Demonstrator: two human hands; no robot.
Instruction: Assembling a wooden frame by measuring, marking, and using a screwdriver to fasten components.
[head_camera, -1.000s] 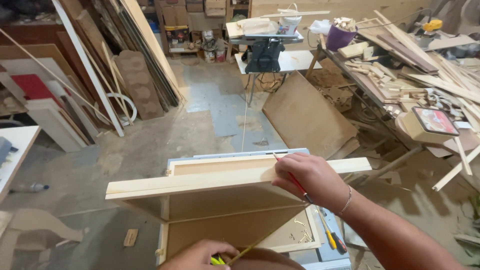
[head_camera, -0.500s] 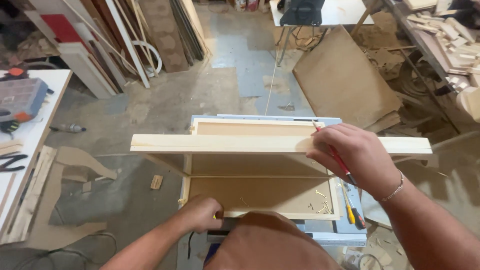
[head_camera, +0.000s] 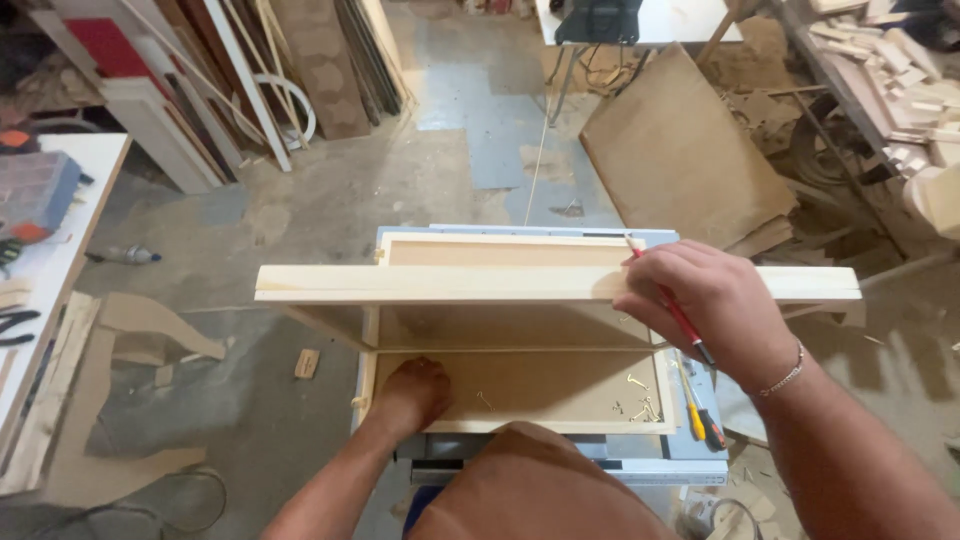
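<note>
- The wooden frame (head_camera: 520, 385) is your landmark: a shallow pale box with a brown panel bottom, lying flat on the blue-topped stand (head_camera: 700, 455) right in front of you.
- Behind the frame, across the concrete floor, a big brown board (head_camera: 680, 150) leans tilted; boards and panels (head_camera: 300, 70) stand stacked to the frame's far left.
- To the frame's left, the edge of a white table (head_camera: 70, 270) shows, well apart from it.
- The long pale plank (head_camera: 450, 283) lies crosswise over the frame, sticking out past both of its sides.
- Your right hand (head_camera: 705, 305) rests on top of the plank, above the frame's right part, fingers curled together around a red pencil (head_camera: 672, 308); the pencil's tip points toward the frame's far right corner.
- Your left hand (head_camera: 410, 393) is down inside the frame at its near left corner, below the plank, pressing on the brown panel; whether the fingers are spread or closed I cannot tell, and it grips nothing that shows.
- Just right of the frame, on the stand, lies a yellow-and-red handled screwdriver (head_camera: 698, 418).
- Inside the frame, near its right near corner, a few small brass hooks (head_camera: 640, 408) lie scattered on the panel.
- Left of the frame, a small wood offcut (head_camera: 307, 363) lies on the floor.
</note>
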